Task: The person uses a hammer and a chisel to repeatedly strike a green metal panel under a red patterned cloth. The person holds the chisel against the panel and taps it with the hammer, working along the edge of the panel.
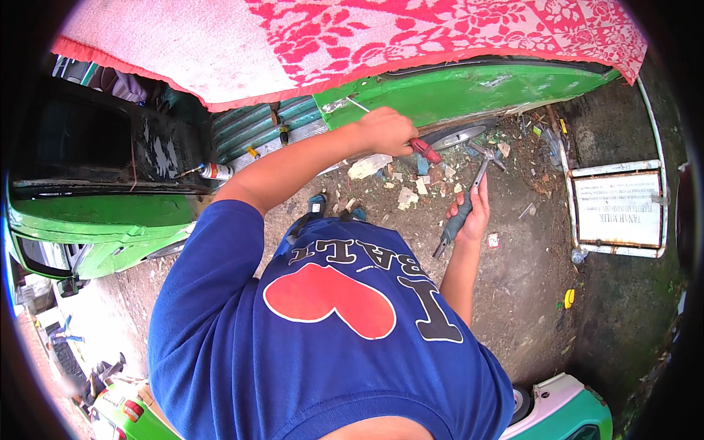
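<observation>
My left hand [387,132] is closed round a screwdriver with a red handle [425,151]. Its thin metal shaft [358,105] sticks out past my knuckles, tip at the scuffed edge of a green car body panel [440,92]. I cannot tell whether the tip touches the metal. In my right hand [475,209], lower and to the right, lies a hammer with a dark grey grip [457,220]. The steel hammer head [488,156] points up toward the screwdriver's handle end, with a gap between them. Part of the grip is covered by my fingers.
A red and white floral cloth [411,37] drapes over the car. Broken flakes [408,196] litter the ground by a wheel [462,135]. A black and green car door [81,183] stands left, with a spray can [217,171]. A white framed sign [617,209] leans right.
</observation>
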A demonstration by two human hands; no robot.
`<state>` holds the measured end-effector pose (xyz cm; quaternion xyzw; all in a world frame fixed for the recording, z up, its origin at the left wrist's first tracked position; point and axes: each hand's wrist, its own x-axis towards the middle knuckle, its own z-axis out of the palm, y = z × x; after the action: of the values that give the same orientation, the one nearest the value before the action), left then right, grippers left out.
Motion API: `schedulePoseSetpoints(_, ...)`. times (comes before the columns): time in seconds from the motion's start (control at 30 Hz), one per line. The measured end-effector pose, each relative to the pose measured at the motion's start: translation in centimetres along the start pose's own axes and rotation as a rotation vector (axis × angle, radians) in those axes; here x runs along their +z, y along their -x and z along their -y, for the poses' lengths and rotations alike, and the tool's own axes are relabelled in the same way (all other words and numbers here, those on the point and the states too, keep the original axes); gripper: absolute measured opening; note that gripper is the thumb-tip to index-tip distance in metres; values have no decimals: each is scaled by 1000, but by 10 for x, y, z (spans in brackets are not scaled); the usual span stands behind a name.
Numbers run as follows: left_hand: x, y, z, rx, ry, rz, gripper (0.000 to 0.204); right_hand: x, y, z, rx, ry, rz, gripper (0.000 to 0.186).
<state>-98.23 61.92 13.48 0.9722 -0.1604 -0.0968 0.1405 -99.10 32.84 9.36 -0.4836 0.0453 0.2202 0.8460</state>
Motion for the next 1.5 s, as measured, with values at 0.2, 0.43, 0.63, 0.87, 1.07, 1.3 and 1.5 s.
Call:
schedulePoseSetpoints(0.2, -1, -17, -2, -104, 31, 41, 26, -5, -7, 2, -3, -1, -24, 56)
schedulePoseSetpoints(0.43, 10, -15, 4, -87, 19, 125, 27, -9, -11, 5, 1, -12, -26, 56)
schedulePoseSetpoints(0.63, 9, -17, 6, -76, -22, 116, 29, -5, -16, 3, 22, 21, -43, 57)
schedulePoseSetpoints(0.87, -1, -18, 3, -157, 41, 62, 29, -3, -23, -2, -11, 50, -34, 58)
schedulePoseSetpoints(1.07, 5, -34, 16, -181, 15, 14, 29, -6, -18, -6, 3, 95, -14, 58)
schedulePoseSetpoints(1.3, 2, -35, 14, -224, 17, -54, 29, -1, -16, -17, 26, 167, -43, 57)
schedulePoseSetpoints(1.5, 9, -39, 22, -176, 0, -81, 30, 22, -23, -13, -22, 122, -84, 56)
